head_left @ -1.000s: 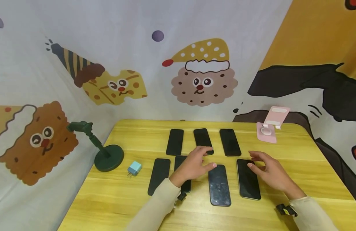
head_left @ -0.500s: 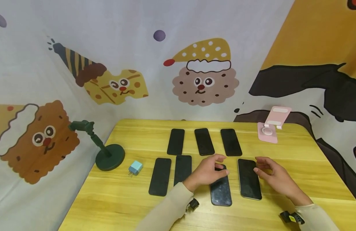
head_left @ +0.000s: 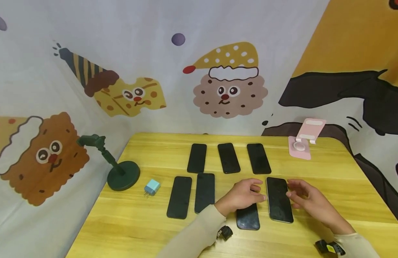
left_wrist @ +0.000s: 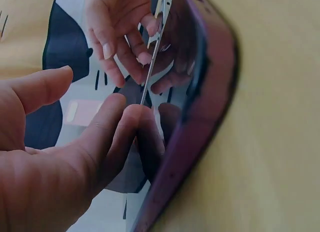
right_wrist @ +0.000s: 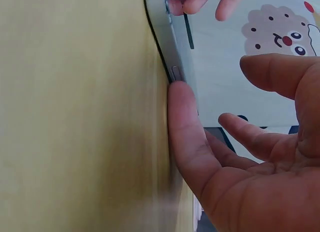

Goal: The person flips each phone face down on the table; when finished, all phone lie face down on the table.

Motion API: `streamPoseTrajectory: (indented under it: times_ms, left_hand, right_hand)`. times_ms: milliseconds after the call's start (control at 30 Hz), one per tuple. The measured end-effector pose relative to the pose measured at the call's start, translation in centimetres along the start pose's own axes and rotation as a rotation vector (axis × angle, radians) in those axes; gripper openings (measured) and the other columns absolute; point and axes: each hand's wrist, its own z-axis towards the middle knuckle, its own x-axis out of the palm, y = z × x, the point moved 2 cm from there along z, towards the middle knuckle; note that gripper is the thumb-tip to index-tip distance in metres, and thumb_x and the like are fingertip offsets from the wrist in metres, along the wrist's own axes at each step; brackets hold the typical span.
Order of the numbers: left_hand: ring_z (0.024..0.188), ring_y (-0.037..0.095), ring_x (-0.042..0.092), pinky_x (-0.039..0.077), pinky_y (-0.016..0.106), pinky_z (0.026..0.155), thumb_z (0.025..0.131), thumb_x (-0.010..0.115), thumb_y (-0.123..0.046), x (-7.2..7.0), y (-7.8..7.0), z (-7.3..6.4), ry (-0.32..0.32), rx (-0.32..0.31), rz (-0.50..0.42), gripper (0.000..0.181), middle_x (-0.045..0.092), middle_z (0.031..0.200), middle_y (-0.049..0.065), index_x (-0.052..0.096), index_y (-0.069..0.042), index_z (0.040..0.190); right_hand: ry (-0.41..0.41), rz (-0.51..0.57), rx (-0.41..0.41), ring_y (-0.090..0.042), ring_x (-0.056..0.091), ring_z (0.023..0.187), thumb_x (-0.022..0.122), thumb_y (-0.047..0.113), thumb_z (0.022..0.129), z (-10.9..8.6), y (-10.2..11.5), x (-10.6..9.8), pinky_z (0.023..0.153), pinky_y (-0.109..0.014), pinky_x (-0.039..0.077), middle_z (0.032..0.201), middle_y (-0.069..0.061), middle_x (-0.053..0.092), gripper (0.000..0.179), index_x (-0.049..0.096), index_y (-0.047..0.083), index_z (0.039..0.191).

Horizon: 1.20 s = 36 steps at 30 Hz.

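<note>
My left hand (head_left: 242, 195) hovers over a black smartphone (head_left: 248, 220) in the front row and covers its upper part. In the left wrist view this phone's purplish edge (left_wrist: 210, 99) lies close by, and the fingertips overlap the dark screen. At the right end of that row lies another black smartphone (head_left: 279, 200) with a silver edge (right_wrist: 172, 52). Beside its right side is my right hand (head_left: 308, 199), one fingertip right at that edge, thumb apart from the other fingers. Neither hand grips anything.
More smartphones lie face up: two at front left (head_left: 179, 197) and a back row of three, including the middle one (head_left: 229, 158). A green lamp-shaped stand (head_left: 123, 175), a blue charger plug (head_left: 152, 187) and a pink phone stand (head_left: 300, 147) stand around them.
My left hand has moved right and toward the front, from above the second front phone to over the third. My right hand has shifted slightly right and nearer. The phones keep their places.
</note>
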Motion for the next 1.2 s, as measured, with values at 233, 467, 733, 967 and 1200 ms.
streamPoseTrajectory:
  times_ms: [233, 467, 733, 967, 1200]
  left_hand:
    - [0.111, 0.016, 0.073, 0.06, 0.029, 0.091, 0.095, 0.082, -0.021, 1.0, -0.2, 0.2, 0.079, -0.066, -0.145, 0.065, 0.073, 0.129, 0.008, 0.055, -0.014, 0.154]
    - [0.099, 0.015, 0.073, 0.062, 0.034, 0.09, 0.093, 0.081, -0.007, 1.5, 0.2, 0.5, 0.095, -0.076, -0.26, 0.073, 0.073, 0.125, 0.013, 0.047, -0.011, 0.158]
    - [0.094, 0.012, 0.072, 0.061, 0.033, 0.088, 0.092, 0.082, -0.007, 2.0, -0.4, 0.8, 0.011, -0.092, -0.226, 0.068, 0.075, 0.113, 0.007, 0.053, -0.012, 0.154]
    - [0.114, 0.021, 0.072, 0.06, 0.036, 0.098, 0.094, 0.077, -0.002, 2.3, -0.3, 1.1, -0.009, -0.09, -0.336, 0.076, 0.071, 0.128, 0.012, 0.041, -0.003, 0.161]
    - [0.103, 0.031, 0.075, 0.064, 0.045, 0.092, 0.092, 0.069, 0.015, 3.4, -0.5, 1.8, 0.06, -0.031, -0.561, 0.066, 0.068, 0.119, 0.017, 0.053, -0.003, 0.153]
  right_hand:
    - [0.032, 0.06, 0.029, -0.01, 0.066, 0.107, 0.07, 0.025, 0.105, 0.0, -0.3, 0.0, 0.077, -0.037, 0.066, 0.152, -0.033, 0.047, 0.065, 0.04, -0.005, 0.154]
    - [0.047, 0.048, 0.053, -0.027, 0.066, 0.115, 0.072, 0.027, 0.103, 0.2, -0.2, 0.3, 0.08, -0.038, 0.066, 0.15, -0.031, 0.051, 0.067, 0.042, -0.003, 0.155]
    - [0.024, -0.044, 0.075, -0.033, 0.064, 0.117, 0.077, 0.033, 0.099, 0.4, 0.7, 0.2, 0.078, -0.035, 0.066, 0.149, -0.029, 0.053, 0.072, 0.045, -0.001, 0.154]
    - [0.015, -0.026, 0.056, -0.033, 0.065, 0.117, 0.078, 0.03, 0.098, 0.5, 1.1, 0.1, 0.077, -0.034, 0.066, 0.146, -0.03, 0.056, 0.07, 0.047, -0.001, 0.152]
    - [0.013, 0.049, 0.025, -0.02, 0.067, 0.108, 0.078, 0.024, 0.098, 0.1, 1.3, 0.7, 0.078, -0.035, 0.066, 0.14, -0.03, 0.059, 0.063, 0.051, -0.003, 0.148]
